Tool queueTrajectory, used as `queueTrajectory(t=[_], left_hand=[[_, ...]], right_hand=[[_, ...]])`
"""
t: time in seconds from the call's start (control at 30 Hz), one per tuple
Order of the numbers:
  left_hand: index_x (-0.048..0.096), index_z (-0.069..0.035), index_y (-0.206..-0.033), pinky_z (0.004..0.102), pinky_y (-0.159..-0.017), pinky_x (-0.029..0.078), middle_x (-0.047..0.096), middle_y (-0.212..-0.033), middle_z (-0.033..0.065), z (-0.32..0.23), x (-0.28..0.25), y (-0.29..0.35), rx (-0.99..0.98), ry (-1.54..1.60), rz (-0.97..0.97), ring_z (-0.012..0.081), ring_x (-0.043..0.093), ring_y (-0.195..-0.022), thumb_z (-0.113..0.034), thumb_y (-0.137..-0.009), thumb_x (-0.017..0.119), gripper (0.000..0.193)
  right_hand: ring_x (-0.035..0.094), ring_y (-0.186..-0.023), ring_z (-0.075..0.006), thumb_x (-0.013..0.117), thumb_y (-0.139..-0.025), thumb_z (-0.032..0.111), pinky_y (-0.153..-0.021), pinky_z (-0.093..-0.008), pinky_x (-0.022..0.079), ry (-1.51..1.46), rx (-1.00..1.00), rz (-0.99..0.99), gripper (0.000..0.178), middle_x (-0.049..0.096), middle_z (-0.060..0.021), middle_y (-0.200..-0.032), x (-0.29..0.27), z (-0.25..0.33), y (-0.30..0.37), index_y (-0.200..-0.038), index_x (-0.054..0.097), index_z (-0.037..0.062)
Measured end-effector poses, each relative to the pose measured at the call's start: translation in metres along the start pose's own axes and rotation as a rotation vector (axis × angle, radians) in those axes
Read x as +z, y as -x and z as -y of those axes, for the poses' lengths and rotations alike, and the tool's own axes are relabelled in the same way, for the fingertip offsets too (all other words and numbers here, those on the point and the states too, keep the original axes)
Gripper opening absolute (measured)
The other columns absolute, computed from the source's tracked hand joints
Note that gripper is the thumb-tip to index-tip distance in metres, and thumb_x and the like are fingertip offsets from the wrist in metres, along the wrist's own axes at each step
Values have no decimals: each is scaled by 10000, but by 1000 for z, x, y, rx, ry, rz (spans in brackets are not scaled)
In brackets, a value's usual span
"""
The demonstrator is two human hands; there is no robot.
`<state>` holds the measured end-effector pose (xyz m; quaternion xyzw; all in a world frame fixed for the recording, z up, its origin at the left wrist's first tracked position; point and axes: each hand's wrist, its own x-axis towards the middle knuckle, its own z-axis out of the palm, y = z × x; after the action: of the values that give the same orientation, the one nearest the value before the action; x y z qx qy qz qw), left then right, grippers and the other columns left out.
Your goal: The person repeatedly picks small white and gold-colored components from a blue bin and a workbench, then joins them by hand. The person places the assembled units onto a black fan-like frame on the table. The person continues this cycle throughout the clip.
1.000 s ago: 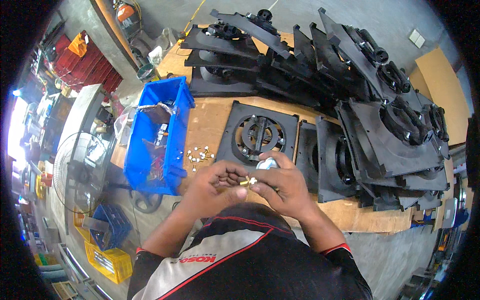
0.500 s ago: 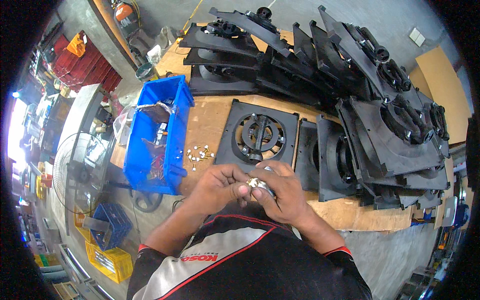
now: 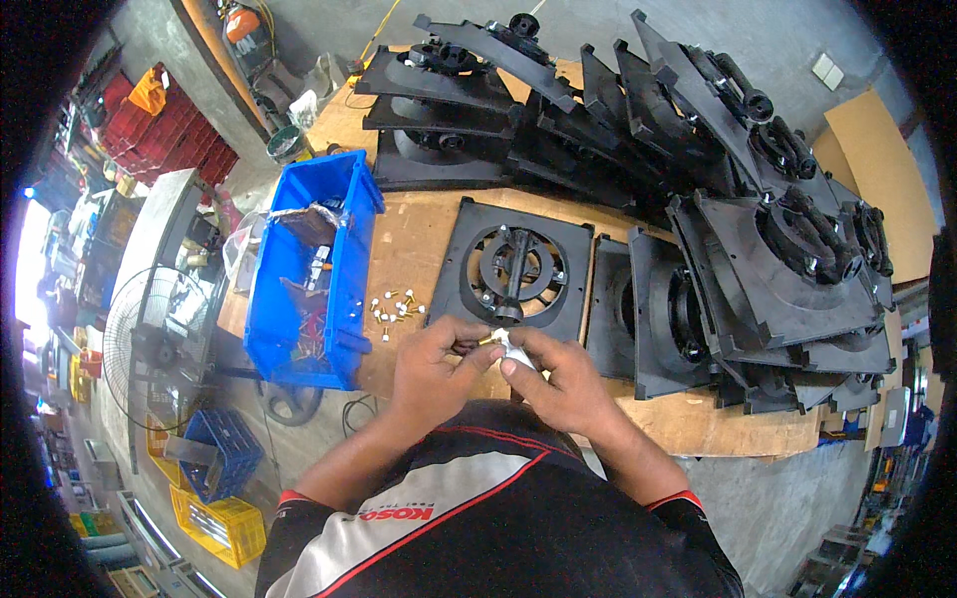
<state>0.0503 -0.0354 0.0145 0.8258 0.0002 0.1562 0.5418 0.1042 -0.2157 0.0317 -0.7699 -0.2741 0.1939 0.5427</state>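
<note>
In front of my body, my left hand (image 3: 431, 361) pinches a small brass fitting (image 3: 487, 341) between thumb and fingers. My right hand (image 3: 560, 381) is closed on a whitish item (image 3: 514, 355) whose kind I cannot make out. Its end meets the fitting where my fingertips come together. Just beyond my hands a black square plate (image 3: 469, 224) with a round opening and a central bar lies flat on the wooden table (image 3: 404, 234). To its left lie several loose brass fittings with white ends (image 3: 397, 307).
A blue bin (image 3: 351, 299) with small parts stands at the table's left. Stacks of similar black plates (image 3: 738, 289) lean at the right, and more plates (image 3: 439, 164) are piled at the back. A fan (image 3: 159, 339) and crates (image 3: 214, 523) stand off to the left.
My hands have shifted slightly, and the whitish item now lies more lengthwise between them. The brass fitting shows more plainly at my left fingertips.
</note>
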Motion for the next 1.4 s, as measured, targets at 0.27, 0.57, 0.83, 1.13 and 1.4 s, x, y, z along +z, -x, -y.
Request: queueTrajectory(t=[0.27,0.57,0.83,1.13,1.4], left_hand=[[695,-5,-925,344,-693,552,726,-868,133,6,-3,-2,234,-267,13,232,713,-785,-148,-774,824,245],[634,4,-976,292,-686,548,652,-834,64,12,-23,-6,-472,733,592,140,636,-738,-293,-1053,515,329],[652,-8,-957,273,-625,506,624,-763,49,-10,-27,-6,-628,680,428,136,605,-680,-331,-1046,521,359],[659,-4,-962,271,-639,514,638,-764,36,-6,-19,-6,-415,531,332,117,610,-679,-247,-1037,553,276],[682,-23,-1010,333,-628,514,683,-813,115,-6,-3,1,62,-134,67,202,670,-711,-199,-929,698,194]], right_hand=[[645,-898,-383,585,-975,285,-794,-451,502,37,6,-22,301,681,-198,-913,4,-24,-11,-1114,668,31],[603,-983,-380,613,-936,244,-900,-476,460,384,-349,-98,255,649,-186,-1045,-5,-10,-6,-1100,679,60],[612,-1005,-369,619,-935,212,-900,-459,460,314,-337,-65,252,660,-183,-1056,1,-16,-4,-1096,656,22],[641,-889,-336,625,-938,165,-790,-419,480,223,-290,-95,206,680,-173,-962,-1,-11,0,-1058,664,2],[640,-931,-366,613,-960,258,-820,-437,496,110,-81,-55,288,674,-197,-973,-3,-11,0,-1094,661,8]])
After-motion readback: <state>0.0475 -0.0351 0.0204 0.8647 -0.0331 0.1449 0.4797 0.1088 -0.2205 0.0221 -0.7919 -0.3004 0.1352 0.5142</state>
